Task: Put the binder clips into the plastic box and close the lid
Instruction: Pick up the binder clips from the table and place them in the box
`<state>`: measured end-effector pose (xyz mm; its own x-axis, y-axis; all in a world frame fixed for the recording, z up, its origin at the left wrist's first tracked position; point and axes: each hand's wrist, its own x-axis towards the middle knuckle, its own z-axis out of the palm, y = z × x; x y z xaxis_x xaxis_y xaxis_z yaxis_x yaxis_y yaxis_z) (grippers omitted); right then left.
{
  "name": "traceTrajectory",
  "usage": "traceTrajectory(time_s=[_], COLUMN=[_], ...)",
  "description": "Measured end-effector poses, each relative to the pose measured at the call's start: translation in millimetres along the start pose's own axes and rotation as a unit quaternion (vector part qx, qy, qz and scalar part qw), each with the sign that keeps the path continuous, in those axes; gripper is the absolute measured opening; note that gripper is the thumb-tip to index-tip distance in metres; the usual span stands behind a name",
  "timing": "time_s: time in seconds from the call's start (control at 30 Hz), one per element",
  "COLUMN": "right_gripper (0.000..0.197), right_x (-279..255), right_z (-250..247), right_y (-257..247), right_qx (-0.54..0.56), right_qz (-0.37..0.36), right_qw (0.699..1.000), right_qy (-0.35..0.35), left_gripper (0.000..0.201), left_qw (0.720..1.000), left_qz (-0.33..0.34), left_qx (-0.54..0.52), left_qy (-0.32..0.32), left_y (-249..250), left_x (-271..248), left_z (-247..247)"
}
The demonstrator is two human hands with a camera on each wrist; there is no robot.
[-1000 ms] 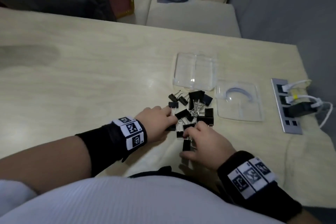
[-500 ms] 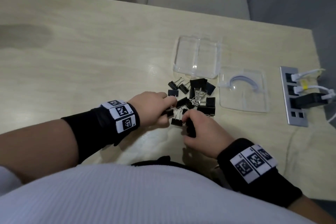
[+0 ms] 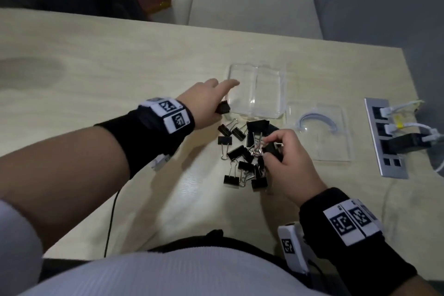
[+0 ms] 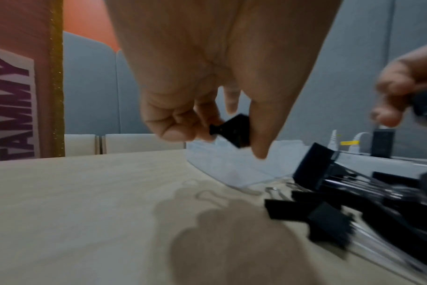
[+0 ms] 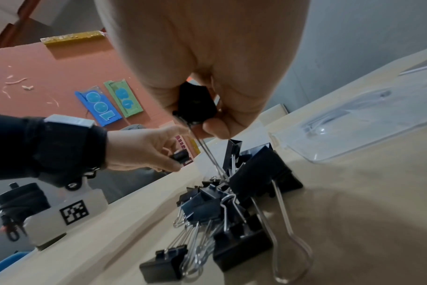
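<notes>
Beside the plastic box (image 3: 257,90), left hand (image 3: 206,101) fingers pinching a half-hidden clip (image 3: 223,107), right hand (image 3: 288,161) likewise on another clip (image 5: 195,104).

Pale wood table (image 3: 120,74), things grouped right of centre.
We note a heap of black clips (image 3: 242,154) on the bare top; just behind it the clear box (image 3: 257,90), open; beside that, to the right, the clear lid (image 3: 319,137) lying flat. A power strip (image 3: 384,137) sits at the right edge.
</notes>
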<state>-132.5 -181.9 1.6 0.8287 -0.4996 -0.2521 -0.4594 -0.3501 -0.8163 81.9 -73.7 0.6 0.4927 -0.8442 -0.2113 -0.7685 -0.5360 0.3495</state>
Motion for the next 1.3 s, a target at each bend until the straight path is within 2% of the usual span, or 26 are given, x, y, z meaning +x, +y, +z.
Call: traceTrajectory(time_s=[0.07,0.13,0.27,0.4,0.47,0.53,0.63,0.7,0.8,0.87,1.0,1.07,1.13,1.17,1.3], right_gripper=[0.027,0.03,0.032,0.028,0.027,0.028,0.029,0.027,0.025,0.022,0.019,0.018,0.017,0.015,0.017], right_x=[3,6,6,5,7,8,9,9,11,11,12,12,12,12,14], right_z=[0,-2,-5,-6,-6,-6,-6,-5,-3,-2,0,-2,-4,-4,-2], right_y=[1,1,2,2,4,2,-1,-4,-7,-8,-4,-3,-4,-5,-8], right_qx=[-0.003,-0.008,0.006,0.028,0.039,0.05,0.06,0.063,0.057,0.045,0.007,0.009,0.032,0.044,0.083], right_qz=[0.005,0.009,0.019,0.013,0.011,0.007,-0.011,-0.026,-0.04,-0.046,-0.045,-0.039,-0.033,-0.031,-0.022], right_qw=[1.0,0.999,0.998,0.998,0.998,0.997,0.996,0.996,0.996,0.996,0.993,0.991,0.989,0.989,0.987], right_qy=[0.018,0.033,0.056,0.058,0.057,0.059,0.064,0.064,0.062,0.062,0.11,0.13,0.14,0.14,0.133], left_gripper=[0.071,0.061,0.047,0.048,0.051,0.05,0.042,0.041,0.042,0.045,0.051,0.046,0.047,0.051,0.068], left_qw=[0.996,0.989,0.984,0.961,0.955,0.964,0.987,0.994,0.996,0.997,0.995,0.996,0.995,0.993,0.989], left_qz=[-0.038,-0.053,-0.035,-0.007,-0.004,-0.013,-0.042,-0.049,-0.051,-0.063,-0.073,-0.063,-0.084,-0.103,-0.144], left_qx=[0.054,0.081,0.098,0.127,0.101,0.045,-0.052,-0.074,-0.069,-0.052,0.028,0.045,0.054,0.051,0.0], left_qy=[-0.063,-0.113,-0.144,-0.245,-0.279,-0.261,-0.15,-0.066,0.001,0.004,-0.067,-0.037,0.023,0.033,-0.039], left_y=[-2,-2,3,13,14,10,0,-5,-7,-9,-14,-18,-24,-28,-40], left_x=[12,16,5,-17,-24,-26,-25,-23,-18,-12,-5,-8,-12,-13,-20], left_z=[-1,3,9,9,3,-9,-26,-28,-21,-13,1,4,4,4,6])
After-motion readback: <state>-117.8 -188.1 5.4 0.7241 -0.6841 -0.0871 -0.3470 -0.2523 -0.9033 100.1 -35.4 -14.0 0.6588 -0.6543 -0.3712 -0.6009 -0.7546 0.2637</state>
